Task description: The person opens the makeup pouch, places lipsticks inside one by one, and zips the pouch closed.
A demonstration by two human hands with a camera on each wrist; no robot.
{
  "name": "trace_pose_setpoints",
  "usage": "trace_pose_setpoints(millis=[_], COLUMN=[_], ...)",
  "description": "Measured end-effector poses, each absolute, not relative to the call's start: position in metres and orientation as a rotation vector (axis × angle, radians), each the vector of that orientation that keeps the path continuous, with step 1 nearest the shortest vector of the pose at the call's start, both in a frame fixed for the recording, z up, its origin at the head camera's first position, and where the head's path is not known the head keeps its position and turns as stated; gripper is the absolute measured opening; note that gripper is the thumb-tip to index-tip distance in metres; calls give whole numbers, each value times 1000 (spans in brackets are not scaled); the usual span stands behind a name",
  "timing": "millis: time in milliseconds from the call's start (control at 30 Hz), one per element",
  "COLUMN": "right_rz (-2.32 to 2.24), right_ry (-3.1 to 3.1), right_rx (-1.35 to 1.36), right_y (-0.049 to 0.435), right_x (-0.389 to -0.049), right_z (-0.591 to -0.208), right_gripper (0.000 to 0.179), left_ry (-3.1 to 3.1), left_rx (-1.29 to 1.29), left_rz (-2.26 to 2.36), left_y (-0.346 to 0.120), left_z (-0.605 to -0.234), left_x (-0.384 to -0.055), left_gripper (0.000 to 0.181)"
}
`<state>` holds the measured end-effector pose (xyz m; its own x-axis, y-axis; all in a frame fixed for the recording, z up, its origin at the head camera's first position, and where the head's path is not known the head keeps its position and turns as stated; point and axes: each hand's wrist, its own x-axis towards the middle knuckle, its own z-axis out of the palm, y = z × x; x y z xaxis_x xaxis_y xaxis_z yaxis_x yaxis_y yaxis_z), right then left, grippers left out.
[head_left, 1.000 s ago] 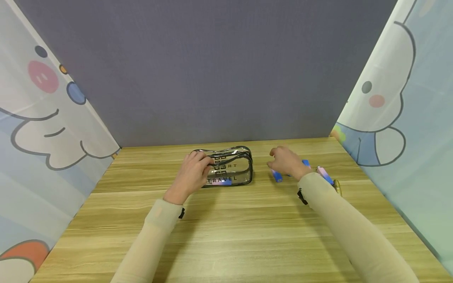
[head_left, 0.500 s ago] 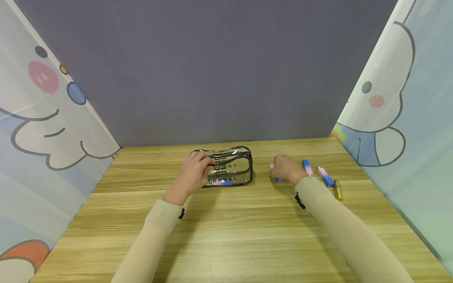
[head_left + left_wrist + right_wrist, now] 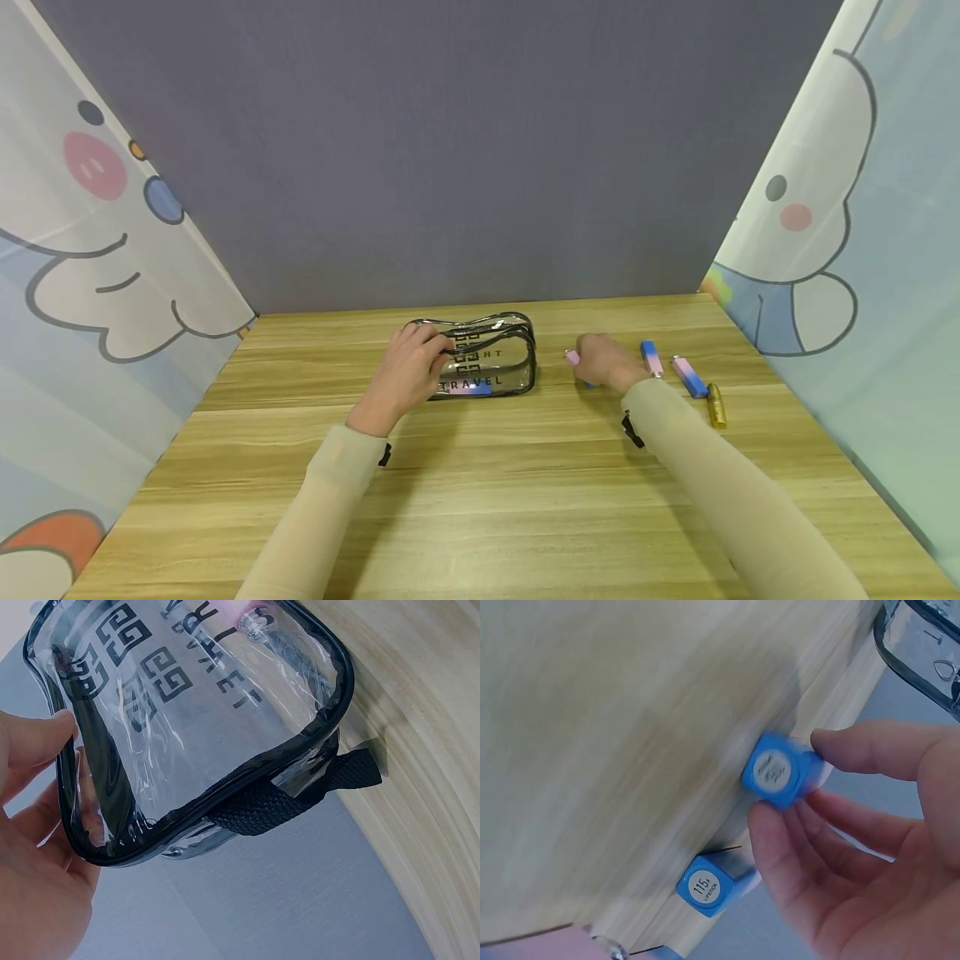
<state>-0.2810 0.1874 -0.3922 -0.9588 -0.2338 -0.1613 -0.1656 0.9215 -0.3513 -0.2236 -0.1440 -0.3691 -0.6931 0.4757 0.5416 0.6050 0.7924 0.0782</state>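
My left hand grips the upper edge of a clear zip pouch with black trim and TRAVEL lettering. In the left wrist view the thumb lies on one side of the pouch's rim, fingers on the other. A pink-and-blue lipstick shows through the front wall of the pouch. To the right of it, my right hand pinches another pink-to-blue lipstick between thumb and fingers, its blue labelled end facing the right wrist camera. In the head view the hand covers most of this lipstick.
Right of my right hand lie two more pink-and-blue lipsticks, one nearer and one farther right. A gold tube lies beside them. A grey panel stands behind the wooden table.
My right hand has come down onto the lipstick and taken hold of it, and the lipstick's pink end has shifted slightly left. The left hand and the pouch have stayed in place.
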Motion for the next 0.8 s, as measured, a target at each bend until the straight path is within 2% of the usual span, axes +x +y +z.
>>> trace_pose_setpoints(millis=[233,467,800], right_rz=[-435,-261,-196], right_ry=[2917,2960,3000], right_rx=[-407,-525,-641], right_y=[183,181,185], right_x=[-282,-281,-282], right_z=[-398,-404,-411], right_gripper=[19,35,33], left_ry=[-2478,-2464,-2447], left_rx=[-803,-806,-812], left_rz=[-335,-337,-335], left_y=[-144,-144,-144], left_z=[-369,-370,-371], left_x=[-224,-225,-225], left_gripper=[9,9,9])
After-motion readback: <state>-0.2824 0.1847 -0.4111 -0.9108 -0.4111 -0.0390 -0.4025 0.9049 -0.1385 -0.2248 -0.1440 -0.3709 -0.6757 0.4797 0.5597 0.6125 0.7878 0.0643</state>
